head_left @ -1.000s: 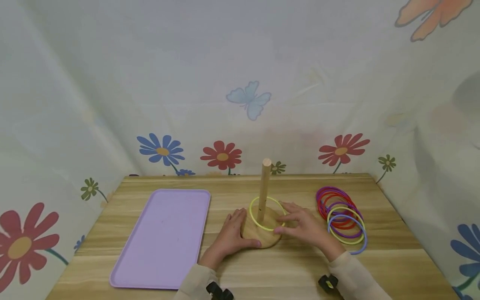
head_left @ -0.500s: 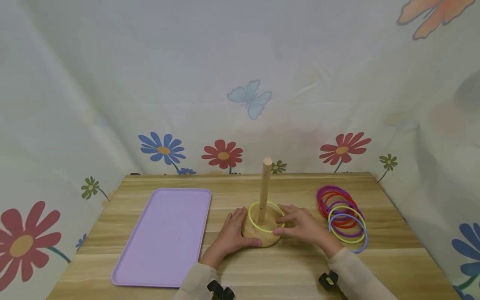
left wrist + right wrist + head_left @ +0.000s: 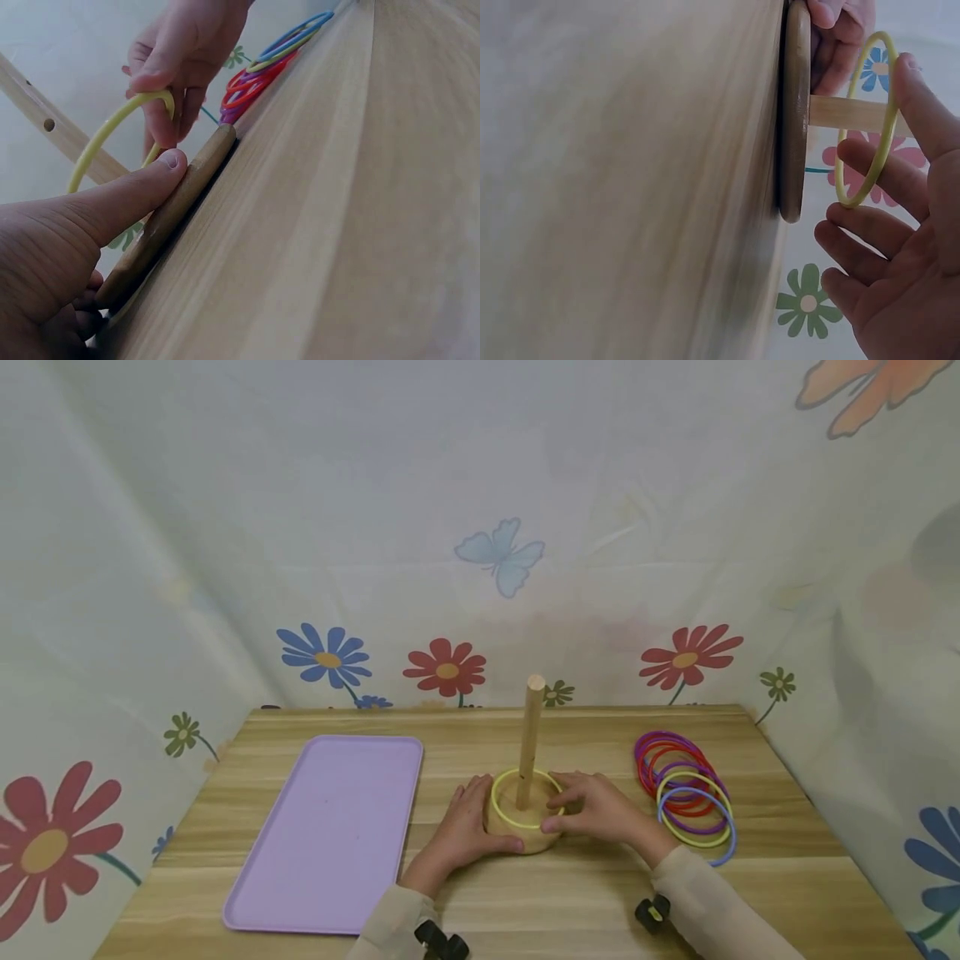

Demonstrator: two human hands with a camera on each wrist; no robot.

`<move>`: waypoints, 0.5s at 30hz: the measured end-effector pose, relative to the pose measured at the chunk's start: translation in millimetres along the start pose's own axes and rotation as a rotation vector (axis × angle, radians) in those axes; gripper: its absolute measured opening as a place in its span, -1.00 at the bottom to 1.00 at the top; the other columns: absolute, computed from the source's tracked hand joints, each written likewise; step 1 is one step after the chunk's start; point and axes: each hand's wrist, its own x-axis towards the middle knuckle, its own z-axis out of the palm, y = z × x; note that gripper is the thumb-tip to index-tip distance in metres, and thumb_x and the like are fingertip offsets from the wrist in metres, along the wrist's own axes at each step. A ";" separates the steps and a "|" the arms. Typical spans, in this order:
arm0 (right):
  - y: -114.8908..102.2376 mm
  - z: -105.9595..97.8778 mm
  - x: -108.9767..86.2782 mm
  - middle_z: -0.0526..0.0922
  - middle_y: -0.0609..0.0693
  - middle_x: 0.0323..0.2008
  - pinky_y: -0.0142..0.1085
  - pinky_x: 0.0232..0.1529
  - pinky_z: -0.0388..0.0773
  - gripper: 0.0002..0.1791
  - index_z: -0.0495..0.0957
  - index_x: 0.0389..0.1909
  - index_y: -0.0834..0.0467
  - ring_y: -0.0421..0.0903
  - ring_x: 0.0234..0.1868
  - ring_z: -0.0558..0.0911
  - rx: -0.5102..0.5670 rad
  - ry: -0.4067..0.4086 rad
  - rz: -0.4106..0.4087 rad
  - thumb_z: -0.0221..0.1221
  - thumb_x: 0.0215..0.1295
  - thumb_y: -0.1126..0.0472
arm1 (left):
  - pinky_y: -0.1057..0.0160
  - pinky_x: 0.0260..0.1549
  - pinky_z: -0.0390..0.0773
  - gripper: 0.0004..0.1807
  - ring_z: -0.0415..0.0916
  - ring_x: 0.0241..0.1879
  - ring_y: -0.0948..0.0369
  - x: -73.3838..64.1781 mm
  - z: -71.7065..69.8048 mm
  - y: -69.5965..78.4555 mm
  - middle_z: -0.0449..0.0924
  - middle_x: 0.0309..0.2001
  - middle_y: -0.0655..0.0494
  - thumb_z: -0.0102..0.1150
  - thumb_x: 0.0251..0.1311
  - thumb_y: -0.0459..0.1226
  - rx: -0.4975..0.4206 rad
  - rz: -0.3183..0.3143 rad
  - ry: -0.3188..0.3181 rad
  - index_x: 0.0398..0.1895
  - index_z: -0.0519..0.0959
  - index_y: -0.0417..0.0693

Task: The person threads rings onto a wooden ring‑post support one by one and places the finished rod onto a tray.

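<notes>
1. The desk [image 3: 540,914] carries everything.
2. The tray [image 3: 330,835], lilac, lies on the left.
3. The stand [image 3: 524,785], near the middle, has an upright peg [image 3: 529,727] on a round base [image 3: 525,841].
4. The rings [image 3: 686,789], red, purple, yellow and blue, overlap on the right.
5. The left hand [image 3: 461,827] grips the base's rim, its thumb at the near side.
6. The right hand [image 3: 600,810] pinches the yellow ring [image 3: 883,150] between thumb and fingers.
7. That ring circles the peg, above and apart from the base.
</notes>
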 end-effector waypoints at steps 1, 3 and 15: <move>0.1 0.1 0.5 0.57 0.37 0.31 0.32 0.38 0.39 -0.55 0.84 -0.10 0.18 0.35 0.36 0.54 -0.006 -0.004 -0.003 0.52 0.19 -0.11 | -0.22 0.61 -0.12 0.34 0.19 0.54 -0.14 0.3 0.0 0.0 0.35 0.47 -0.22 0.71 -0.17 0.18 0.003 0.005 0.002 0.56 0.21 -0.35; -0.3 0.1 1.9 0.57 0.38 0.30 0.31 0.37 0.40 -0.55 0.85 -0.11 0.17 0.35 0.35 0.55 -0.009 -0.014 -0.005 0.53 0.18 -0.11 | -0.22 0.61 -0.12 0.33 0.23 0.52 -0.10 0.9 -0.1 0.1 0.37 0.45 -0.18 0.72 -0.17 0.18 0.008 0.010 0.001 0.56 0.22 -0.31; 1.0 8.8 11.5 0.71 0.18 0.18 0.09 0.28 0.57 -0.42 0.78 0.00 0.20 0.12 0.19 0.68 0.021 -0.068 0.027 0.51 0.18 -0.19 | -0.19 0.62 -0.16 0.31 0.21 0.54 -0.04 1.3 -2.3 1.5 0.37 0.47 -0.13 0.69 -0.17 0.23 0.002 0.011 -0.013 0.57 0.25 -0.22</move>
